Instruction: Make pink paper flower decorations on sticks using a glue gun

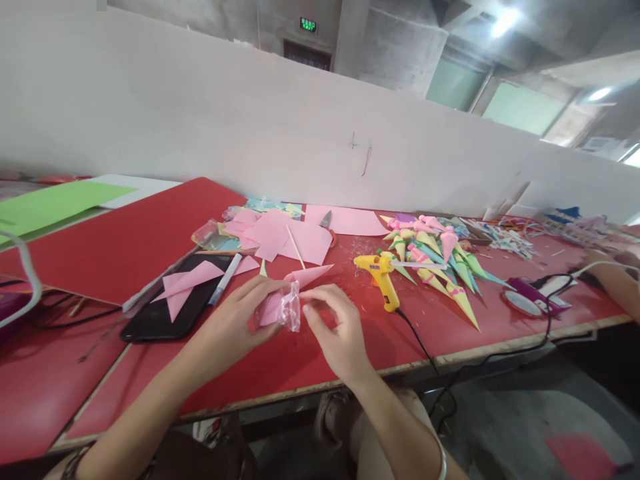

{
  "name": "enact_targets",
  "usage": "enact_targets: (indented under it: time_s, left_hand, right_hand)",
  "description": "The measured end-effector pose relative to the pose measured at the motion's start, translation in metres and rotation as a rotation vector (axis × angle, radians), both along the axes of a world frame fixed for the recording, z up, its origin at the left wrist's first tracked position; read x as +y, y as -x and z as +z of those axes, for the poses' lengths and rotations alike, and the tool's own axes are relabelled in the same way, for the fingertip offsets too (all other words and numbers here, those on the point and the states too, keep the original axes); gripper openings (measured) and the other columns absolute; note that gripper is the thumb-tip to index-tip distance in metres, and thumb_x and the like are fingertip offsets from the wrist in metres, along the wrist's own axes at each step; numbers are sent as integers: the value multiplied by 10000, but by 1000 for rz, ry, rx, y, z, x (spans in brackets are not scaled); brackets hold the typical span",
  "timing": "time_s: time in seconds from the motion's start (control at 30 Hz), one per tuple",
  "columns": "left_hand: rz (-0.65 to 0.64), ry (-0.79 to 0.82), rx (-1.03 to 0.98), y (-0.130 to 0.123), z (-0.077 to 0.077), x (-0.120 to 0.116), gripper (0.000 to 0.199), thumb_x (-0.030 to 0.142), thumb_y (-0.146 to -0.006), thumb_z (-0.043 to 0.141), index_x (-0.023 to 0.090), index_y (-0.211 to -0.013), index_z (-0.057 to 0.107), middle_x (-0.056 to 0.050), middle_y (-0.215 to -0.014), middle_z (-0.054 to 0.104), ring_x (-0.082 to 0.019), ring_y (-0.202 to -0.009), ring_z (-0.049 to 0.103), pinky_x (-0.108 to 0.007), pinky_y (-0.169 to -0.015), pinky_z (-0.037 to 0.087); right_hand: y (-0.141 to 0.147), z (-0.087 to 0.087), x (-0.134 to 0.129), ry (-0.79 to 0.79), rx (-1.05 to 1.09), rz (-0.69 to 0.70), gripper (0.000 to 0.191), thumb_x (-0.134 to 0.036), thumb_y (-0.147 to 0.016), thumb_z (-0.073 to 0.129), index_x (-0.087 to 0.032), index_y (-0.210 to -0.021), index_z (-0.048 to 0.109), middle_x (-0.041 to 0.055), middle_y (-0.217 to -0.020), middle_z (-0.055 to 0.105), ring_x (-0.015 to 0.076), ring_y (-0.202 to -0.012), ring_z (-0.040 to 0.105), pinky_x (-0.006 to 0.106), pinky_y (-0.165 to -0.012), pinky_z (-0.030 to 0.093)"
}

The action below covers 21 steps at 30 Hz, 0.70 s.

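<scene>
My left hand (245,310) is closed around a small clear plastic bag (290,308) with pink contents. The bag's crinkled side faces my right hand (337,327), whose thumb and forefinger are bent together close to its edge. Whether those fingertips hold anything is too small to tell. Just behind the bag lies a pink paper cone (313,274). To the right, a yellow hot glue gun (383,280) rests on the red table (280,373) with a glue stick in its back.
A black phone-like slab (165,320) carries pink paper pieces and a marker (226,279). Scissors (330,227) lie by pink sheets (280,233). Finished paper cones (450,267) are piled at right. The glue gun's cord (420,343) drops over the front edge. Another person's arm (613,283) is far right.
</scene>
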<state>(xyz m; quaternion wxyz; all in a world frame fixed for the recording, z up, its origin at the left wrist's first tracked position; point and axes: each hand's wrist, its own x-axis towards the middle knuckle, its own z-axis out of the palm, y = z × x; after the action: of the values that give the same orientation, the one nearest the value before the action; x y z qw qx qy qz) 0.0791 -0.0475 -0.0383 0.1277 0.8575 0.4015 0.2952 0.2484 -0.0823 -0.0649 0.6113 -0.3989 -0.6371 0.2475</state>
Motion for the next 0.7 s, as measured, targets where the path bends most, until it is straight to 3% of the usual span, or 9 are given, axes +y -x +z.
enact_targets:
  time_s: [0.23,0.5,0.7]
  left_hand:
    - [-57,-61,2,3,-8,6,332,418,-838,520,236,-1110,579,-62,-1021,634,-227,-934,611,-327,-824,501]
    - [-56,-99,7,8,-26,9,370,449,-831,531,292,-1159,598,-50,-1098,637,-225,-975,619,-321,-855,505]
    - [-39,-117,30,4,-21,4,335,403,-830,538,287,-1136,610,-48,-1077,660,-224,-946,640,-302,-816,529]
  right_hand:
    - [0,1,1,32,-41,-11,185,-160,-824,544,-224,-925,686,44,-897,628,157,-847,610,274,-772,505]
    - [0,5,0,125,-46,45,124,-133,-763,619,-204,-825,698,27,-841,644,161,-795,615,268,-746,492]
    - [1,6,-1,131,40,29,106,-131,-742,619,-208,-769,686,10,-769,605,147,-716,591,255,-676,490]
